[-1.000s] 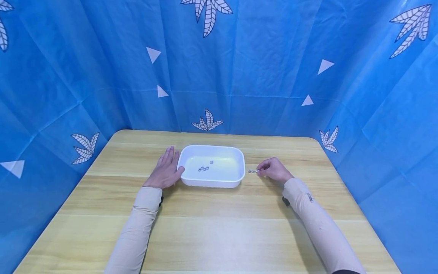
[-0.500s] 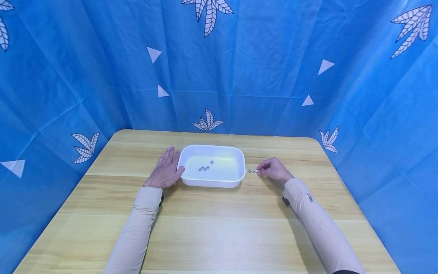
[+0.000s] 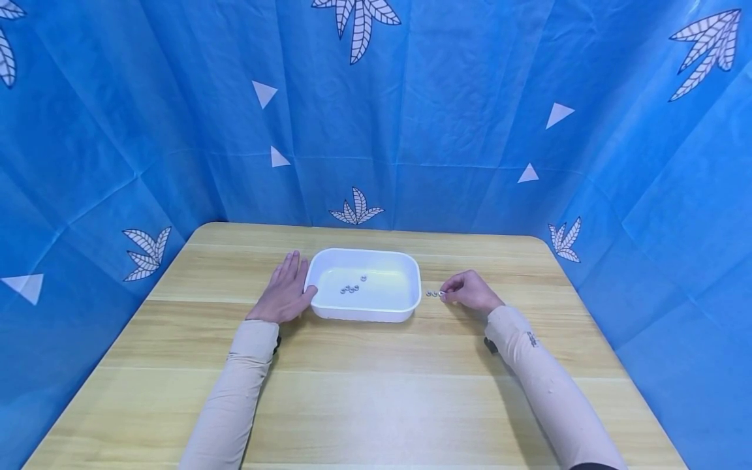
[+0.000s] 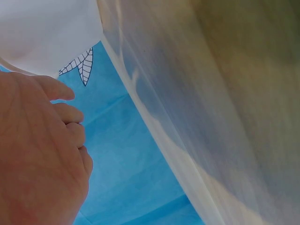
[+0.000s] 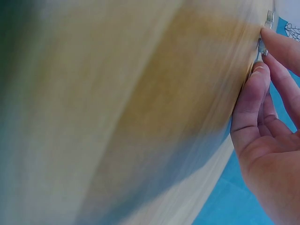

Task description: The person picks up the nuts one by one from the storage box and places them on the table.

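A white plastic tray (image 3: 376, 319) stands on the wooden table. Inside it lie several small metal nuts (image 3: 351, 289), with one nut (image 3: 363, 279) slightly apart from the group. My left hand (image 3: 284, 292) rests at the tray's left side, fingers straight and thumb against the rim. Right of the tray, two nuts (image 3: 431, 294) sit in a short row on the table. At the row's right end my right hand (image 3: 473, 292) pinches a third nut (image 5: 262, 46) between thumb and index finger. The right wrist view also has another nut (image 5: 270, 18) just beyond the fingertips.
The light wooden table (image 3: 376, 398) runs back to a blue curtain (image 3: 376, 130) printed with white leaves and triangles. The curtain also encloses the left and right sides.
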### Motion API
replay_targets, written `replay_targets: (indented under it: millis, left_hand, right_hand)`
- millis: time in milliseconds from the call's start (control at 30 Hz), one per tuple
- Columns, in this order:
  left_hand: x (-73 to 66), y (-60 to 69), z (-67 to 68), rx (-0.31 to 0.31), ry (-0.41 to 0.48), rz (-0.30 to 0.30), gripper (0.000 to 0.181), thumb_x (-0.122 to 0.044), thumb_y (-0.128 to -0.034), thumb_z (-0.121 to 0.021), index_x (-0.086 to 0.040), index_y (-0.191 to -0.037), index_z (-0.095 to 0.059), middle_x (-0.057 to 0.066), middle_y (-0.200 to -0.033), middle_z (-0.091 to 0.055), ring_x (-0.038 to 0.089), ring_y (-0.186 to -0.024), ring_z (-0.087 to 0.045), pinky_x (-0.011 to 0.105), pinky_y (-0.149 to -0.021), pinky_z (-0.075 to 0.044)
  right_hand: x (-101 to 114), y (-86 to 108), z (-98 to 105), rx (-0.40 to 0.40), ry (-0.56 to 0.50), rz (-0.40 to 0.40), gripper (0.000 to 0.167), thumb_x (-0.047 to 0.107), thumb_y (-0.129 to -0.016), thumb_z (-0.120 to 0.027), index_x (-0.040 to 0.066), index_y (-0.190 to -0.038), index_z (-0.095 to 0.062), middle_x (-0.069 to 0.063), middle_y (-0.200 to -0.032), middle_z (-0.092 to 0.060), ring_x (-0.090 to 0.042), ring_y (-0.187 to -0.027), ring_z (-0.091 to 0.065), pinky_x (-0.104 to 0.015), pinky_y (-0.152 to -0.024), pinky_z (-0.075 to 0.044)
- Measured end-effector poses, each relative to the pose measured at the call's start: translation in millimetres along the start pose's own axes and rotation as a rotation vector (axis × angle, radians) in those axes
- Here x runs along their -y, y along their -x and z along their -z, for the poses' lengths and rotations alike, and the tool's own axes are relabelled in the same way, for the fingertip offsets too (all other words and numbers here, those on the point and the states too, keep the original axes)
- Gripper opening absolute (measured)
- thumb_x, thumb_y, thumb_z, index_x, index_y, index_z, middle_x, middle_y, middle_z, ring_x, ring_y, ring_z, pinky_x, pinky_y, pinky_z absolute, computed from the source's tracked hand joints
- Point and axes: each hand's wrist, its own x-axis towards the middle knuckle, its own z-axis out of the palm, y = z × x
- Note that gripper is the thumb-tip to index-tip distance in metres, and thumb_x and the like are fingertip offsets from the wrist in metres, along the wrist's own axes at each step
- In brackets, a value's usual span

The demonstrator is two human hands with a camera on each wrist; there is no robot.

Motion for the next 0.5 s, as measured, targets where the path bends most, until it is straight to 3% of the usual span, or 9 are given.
replay_targets:
  millis: [500]
  left_hand:
    - [0.4,-0.5,-0.5,-0.007,-0.007,0.001,0.074,-0.035,-0.1059,-0.036,0.009,-0.161,-0.016,0.028,-0.172,-0.001,0.045,-0.162,0.001,0.059,-0.132,-0.006]
  right_hand:
    - [2.5,1.7,3.5,-0.003,-0.026,-0.003,0.029,0.010,-0.087,-0.079,-0.001,-0.113,-0.074,-0.010,-0.096,-0.073,-0.017,-0.086,-0.061,-0.025,-0.076,-0.053]
